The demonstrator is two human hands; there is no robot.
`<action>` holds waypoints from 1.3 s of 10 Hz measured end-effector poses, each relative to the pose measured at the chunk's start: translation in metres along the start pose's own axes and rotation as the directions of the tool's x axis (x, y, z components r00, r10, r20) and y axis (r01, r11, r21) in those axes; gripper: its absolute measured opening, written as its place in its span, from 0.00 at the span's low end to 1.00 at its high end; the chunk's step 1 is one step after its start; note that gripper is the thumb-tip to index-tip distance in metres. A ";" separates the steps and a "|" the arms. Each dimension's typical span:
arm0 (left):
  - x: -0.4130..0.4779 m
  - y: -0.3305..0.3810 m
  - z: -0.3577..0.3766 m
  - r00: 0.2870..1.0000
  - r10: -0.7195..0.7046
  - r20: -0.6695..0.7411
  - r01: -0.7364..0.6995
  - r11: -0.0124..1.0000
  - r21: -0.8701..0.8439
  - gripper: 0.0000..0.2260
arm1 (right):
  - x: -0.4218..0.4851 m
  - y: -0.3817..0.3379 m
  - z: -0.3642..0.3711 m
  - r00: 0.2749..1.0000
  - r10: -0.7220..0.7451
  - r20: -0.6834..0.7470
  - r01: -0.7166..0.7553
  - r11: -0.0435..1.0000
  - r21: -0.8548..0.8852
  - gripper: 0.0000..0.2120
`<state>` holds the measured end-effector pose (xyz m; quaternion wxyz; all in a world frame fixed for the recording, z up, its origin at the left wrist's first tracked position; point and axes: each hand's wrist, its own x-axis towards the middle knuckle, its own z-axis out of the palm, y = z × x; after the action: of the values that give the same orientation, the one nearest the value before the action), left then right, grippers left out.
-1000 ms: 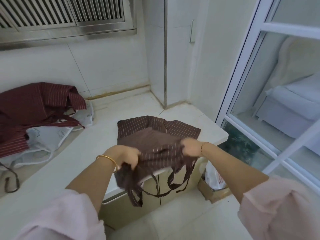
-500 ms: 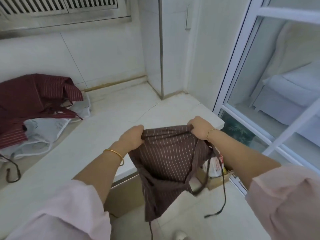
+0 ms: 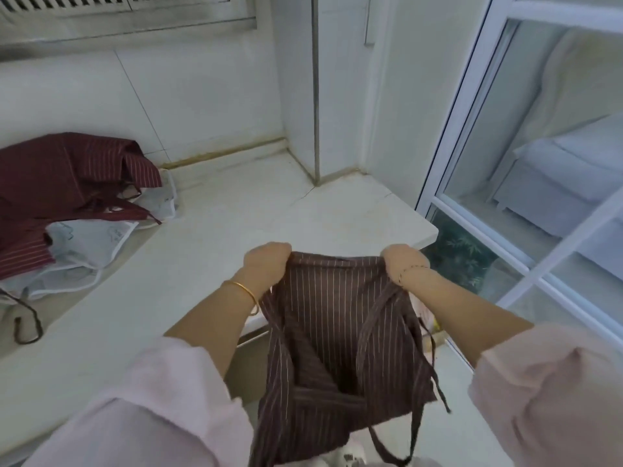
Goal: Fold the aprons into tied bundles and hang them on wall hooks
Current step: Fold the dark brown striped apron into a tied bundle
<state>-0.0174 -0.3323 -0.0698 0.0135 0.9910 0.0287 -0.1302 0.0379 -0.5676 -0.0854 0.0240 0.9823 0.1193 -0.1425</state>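
Note:
A brown apron point(image 3: 337, 332) with thin white stripes hangs in the air in front of the white counter's edge. My left hand point(image 3: 268, 262) grips its top left corner and my right hand point(image 3: 399, 262) grips its top right corner, stretching the upper hem between them. The cloth drops below my forearms, and its narrow ties point(image 3: 418, 429) dangle toward the floor. A dark red striped apron point(image 3: 67, 173) lies crumpled at the counter's left end, on top of a white apron point(image 3: 87, 251).
The white counter point(image 3: 219, 230) runs from the left to a corner at the right. Tiled wall and a vent stand behind it. A white-framed glass door point(image 3: 505, 163) is on the right. A dark cord point(image 3: 27, 325) lies at the counter's left edge.
The brown apron was bunched on the counter a second ago; both hands lifted it off and now hold it spread by its top corners, hanging past the counter's edge.

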 end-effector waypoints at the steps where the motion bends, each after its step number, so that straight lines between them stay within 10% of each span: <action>1: 0.006 -0.009 -0.018 0.828 0.057 -0.557 -0.003 0.995 0.097 0.09 | 0.011 -0.001 -0.017 0.889 0.071 -0.452 0.053 0.965 0.258 0.18; 2: 0.006 -0.020 -0.012 0.939 0.114 -0.326 -0.113 0.993 0.020 0.10 | 0.004 0.001 -0.017 0.951 -0.150 -0.269 0.191 0.972 0.134 0.15; 3: 0.002 -0.019 0.013 0.667 -0.028 0.745 -0.009 0.999 0.046 0.05 | -0.009 -0.012 -0.007 0.766 -0.053 0.641 0.285 0.922 -0.264 0.06; 4: 0.003 -0.014 0.013 0.934 -0.061 0.351 0.036 0.996 0.078 0.07 | 0.002 -0.017 -0.011 0.976 -0.078 0.202 0.099 0.991 -0.095 0.08; 5: 0.010 -0.024 -0.001 0.937 -0.077 -0.340 0.062 0.997 -0.054 0.13 | 0.023 -0.013 -0.010 0.922 0.070 -0.380 0.047 0.956 0.290 0.19; 6: 0.005 -0.034 -0.003 0.922 0.031 0.387 0.029 0.989 -0.148 0.08 | 0.019 -0.015 -0.012 0.920 -0.184 0.347 0.242 0.962 -0.130 0.12; 7: -0.005 -0.023 0.002 0.560 -0.111 0.821 -0.073 0.980 0.183 0.13 | 0.022 -0.034 -0.016 0.601 0.036 0.798 0.447 0.813 -0.374 0.24; 8: -0.001 -0.038 -0.009 0.675 -0.151 0.722 -0.005 0.978 0.209 0.15 | 0.038 -0.053 -0.035 0.685 -0.093 0.723 0.458 0.827 -0.328 0.24; 9: 0.002 -0.065 -0.013 0.657 -0.270 0.704 0.613 0.734 -0.291 0.10 | 0.048 -0.065 -0.049 0.746 -0.138 0.652 0.384 0.888 -0.251 0.20; 10: 0.001 -0.074 -0.014 0.695 -0.358 0.623 0.702 0.152 -0.696 0.10 | 0.051 -0.082 -0.063 0.761 -0.209 0.614 0.353 0.928 -0.122 0.13; 11: 0.008 -0.089 -0.019 0.657 -0.506 0.559 0.498 -0.265 -0.826 0.10 | 0.048 -0.104 -0.085 0.725 -0.319 0.610 0.207 0.946 0.248 0.05; 12: 0.009 -0.106 -0.042 0.568 -0.737 0.368 0.303 -0.228 -0.925 0.16 | 0.039 -0.134 -0.119 0.723 -0.517 0.458 0.178 0.781 0.599 0.05; 13: 0.006 -0.122 -0.095 0.272 -0.959 -0.076 0.049 0.093 -0.994 0.16 | 0.042 -0.163 -0.156 0.794 -0.586 0.161 0.168 0.466 0.869 0.06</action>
<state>0.0058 -0.2072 0.0180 0.4620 0.6312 0.5083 0.3602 0.0803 -0.3871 0.0499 -0.4411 0.7631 0.2512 -0.4001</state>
